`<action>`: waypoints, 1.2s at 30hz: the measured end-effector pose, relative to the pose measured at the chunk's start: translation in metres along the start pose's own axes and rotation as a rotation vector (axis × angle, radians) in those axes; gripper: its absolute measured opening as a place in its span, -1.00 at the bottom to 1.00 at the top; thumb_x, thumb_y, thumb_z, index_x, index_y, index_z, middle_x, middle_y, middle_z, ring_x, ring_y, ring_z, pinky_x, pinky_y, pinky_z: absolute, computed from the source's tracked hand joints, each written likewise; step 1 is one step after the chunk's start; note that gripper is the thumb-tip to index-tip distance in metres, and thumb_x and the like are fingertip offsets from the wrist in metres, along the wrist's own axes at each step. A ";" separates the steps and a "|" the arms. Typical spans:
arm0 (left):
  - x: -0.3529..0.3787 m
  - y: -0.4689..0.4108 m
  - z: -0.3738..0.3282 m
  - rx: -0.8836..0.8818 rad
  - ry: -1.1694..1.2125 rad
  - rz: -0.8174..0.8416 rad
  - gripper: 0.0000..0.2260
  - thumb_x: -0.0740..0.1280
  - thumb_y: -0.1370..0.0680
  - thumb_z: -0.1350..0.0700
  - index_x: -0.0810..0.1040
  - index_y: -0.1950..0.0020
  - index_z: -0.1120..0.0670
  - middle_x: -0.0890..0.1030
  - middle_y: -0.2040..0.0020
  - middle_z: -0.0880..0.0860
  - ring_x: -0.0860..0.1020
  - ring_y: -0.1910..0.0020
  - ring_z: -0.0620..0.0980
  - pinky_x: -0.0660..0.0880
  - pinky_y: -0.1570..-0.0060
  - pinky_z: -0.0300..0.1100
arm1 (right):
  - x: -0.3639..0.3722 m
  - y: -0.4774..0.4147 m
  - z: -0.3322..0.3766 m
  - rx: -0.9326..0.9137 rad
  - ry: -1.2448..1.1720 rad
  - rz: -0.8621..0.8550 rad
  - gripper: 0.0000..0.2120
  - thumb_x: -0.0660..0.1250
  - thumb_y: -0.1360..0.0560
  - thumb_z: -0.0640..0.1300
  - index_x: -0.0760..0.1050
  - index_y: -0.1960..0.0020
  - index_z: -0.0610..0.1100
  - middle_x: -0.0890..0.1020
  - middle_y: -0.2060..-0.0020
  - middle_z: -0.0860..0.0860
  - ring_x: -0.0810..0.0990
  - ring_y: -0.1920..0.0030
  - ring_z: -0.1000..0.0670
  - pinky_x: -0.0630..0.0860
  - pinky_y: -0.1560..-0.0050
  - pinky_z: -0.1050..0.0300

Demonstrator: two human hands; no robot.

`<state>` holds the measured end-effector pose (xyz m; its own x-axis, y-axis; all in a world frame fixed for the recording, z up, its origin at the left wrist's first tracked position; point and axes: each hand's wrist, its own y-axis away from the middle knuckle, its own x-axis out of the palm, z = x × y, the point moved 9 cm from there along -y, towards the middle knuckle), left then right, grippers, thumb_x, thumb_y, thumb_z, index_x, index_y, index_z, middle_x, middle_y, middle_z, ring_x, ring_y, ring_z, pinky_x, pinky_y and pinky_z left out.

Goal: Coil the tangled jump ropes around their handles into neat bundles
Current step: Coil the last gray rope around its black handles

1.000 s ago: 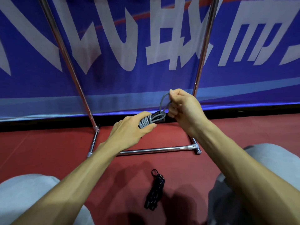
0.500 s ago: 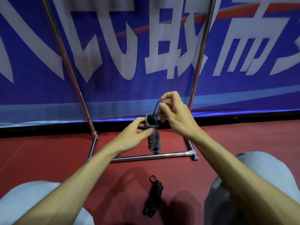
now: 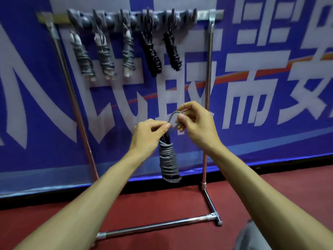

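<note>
A grey jump rope bundle (image 3: 169,163) hangs upright in front of me, its cord wound tightly round the handles. My left hand (image 3: 147,136) pinches the bundle's top where the cord leaves the coils. My right hand (image 3: 196,125) pinches a free grey loop (image 3: 173,117) that rises from the top of the bundle. Both hands are raised in front of the blue banner, between the rack's two posts.
A metal rack (image 3: 207,98) stands against the blue banner (image 3: 270,87). From its top hook bar (image 3: 137,17) hang three grey coiled ropes (image 3: 104,55) and two black ones (image 3: 162,53). The rack's base tubes (image 3: 158,226) lie on the red floor (image 3: 162,204).
My view has tilted up, so the rack's top and hanging ropes show and the black bundle on the floor has left the frame. The grey bundle went from lying sideways to hanging upright, held higher.
</note>
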<state>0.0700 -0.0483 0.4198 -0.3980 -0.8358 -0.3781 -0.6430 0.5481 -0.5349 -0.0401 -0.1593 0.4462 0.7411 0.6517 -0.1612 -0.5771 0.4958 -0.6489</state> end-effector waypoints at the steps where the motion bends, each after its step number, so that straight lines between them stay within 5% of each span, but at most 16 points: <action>1: -0.005 -0.014 -0.019 0.033 0.011 -0.039 -0.89 0.41 -0.52 0.10 0.72 0.04 0.09 0.64 0.19 -0.07 0.57 0.20 -0.20 0.42 0.18 -0.44 | -0.010 -0.014 0.011 -0.014 -0.023 -0.034 -0.94 0.27 -0.54 -0.34 0.48 0.01 -0.24 0.63 0.31 -0.14 0.60 0.37 0.01 0.58 0.28 0.19; 6: -0.009 -0.065 -0.073 0.082 0.071 -0.119 -0.90 0.42 -0.52 0.07 0.72 0.09 0.05 0.64 0.20 -0.09 0.61 0.19 -0.10 0.54 0.09 -0.15 | -0.045 -0.067 0.036 -0.072 0.010 -0.144 -0.91 0.34 -0.54 -0.17 0.55 0.05 -0.20 0.67 0.30 -0.06 0.66 0.32 0.04 0.61 0.24 0.15; 14: 0.008 -0.157 -0.136 0.205 0.017 -0.189 -0.89 0.43 -0.51 0.12 0.72 0.18 0.10 0.67 0.29 -0.03 0.53 0.43 -0.36 0.38 0.39 -0.52 | -0.086 -0.156 0.023 -0.016 -0.246 -0.166 -0.80 0.38 -0.49 -0.27 0.60 -0.11 -0.26 0.68 0.24 -0.15 0.65 0.25 -0.04 0.62 0.12 0.06; 17: 0.018 -0.196 -0.139 0.168 0.065 -0.191 -0.88 0.44 -0.50 0.11 0.72 0.19 0.12 0.67 0.31 0.00 0.54 0.46 -0.26 0.46 0.40 -0.38 | -0.094 -0.191 0.010 -0.017 -0.228 -0.219 -0.75 0.40 -0.49 -0.22 0.56 -0.16 -0.21 0.70 0.25 -0.11 0.69 0.24 -0.04 0.63 0.09 0.02; 21: 0.025 -0.241 -0.143 0.147 0.039 -0.215 -0.87 0.43 -0.51 0.08 0.73 0.17 0.09 0.70 0.24 0.02 0.60 0.31 -0.06 0.53 0.24 -0.24 | -0.104 -0.237 0.005 -0.008 -0.276 -0.321 -0.86 0.44 -0.45 -0.22 0.54 0.02 -0.21 0.68 0.24 -0.16 0.70 0.25 -0.09 0.65 0.12 -0.03; 24: 0.026 -0.267 -0.152 0.208 0.045 -0.235 -0.85 0.42 -0.52 0.08 0.71 0.21 0.07 0.69 0.27 0.01 0.61 0.32 -0.05 0.54 0.33 -0.27 | -0.104 -0.270 0.020 -0.071 -0.190 -0.315 -0.92 0.42 -0.46 -0.26 0.54 0.07 -0.18 0.67 0.21 -0.15 0.70 0.25 -0.05 0.65 0.20 0.08; 26: 0.026 -0.281 -0.157 0.238 0.016 -0.242 -0.85 0.41 -0.52 0.06 0.72 0.17 0.08 0.70 0.25 0.00 0.62 0.31 -0.08 0.59 0.22 -0.20 | -0.101 -0.287 0.028 -0.105 -0.118 -0.301 -0.89 0.41 -0.47 -0.27 0.55 0.02 -0.16 0.67 0.22 -0.12 0.70 0.29 0.01 0.64 0.24 0.16; 31: 0.026 -0.314 -0.155 0.200 0.039 -0.271 -0.84 0.40 -0.52 0.06 0.72 0.20 0.07 0.68 0.32 0.01 0.65 0.31 0.06 0.63 0.16 -0.02 | -0.108 -0.315 0.027 -0.106 -0.023 -0.404 -0.93 0.43 -0.46 -0.20 0.60 0.05 -0.13 0.69 0.23 -0.05 0.69 0.28 0.04 0.66 0.16 0.08; 36: 0.035 -0.329 -0.152 0.165 0.051 -0.267 -0.82 0.38 -0.54 0.09 0.70 0.20 0.13 0.64 0.37 0.06 0.57 0.46 0.03 0.59 0.38 -0.14 | -0.109 -0.326 0.021 -0.071 0.065 -0.469 -0.92 0.41 -0.48 -0.18 0.60 0.02 -0.13 0.68 0.18 -0.04 0.68 0.20 0.03 0.65 0.11 0.08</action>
<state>0.1680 -0.2630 0.6977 -0.2647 -0.9489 -0.1718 -0.6163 0.3035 -0.7267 0.0604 -0.3802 0.6909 0.9371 0.3290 0.1167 -0.1523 0.6859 -0.7116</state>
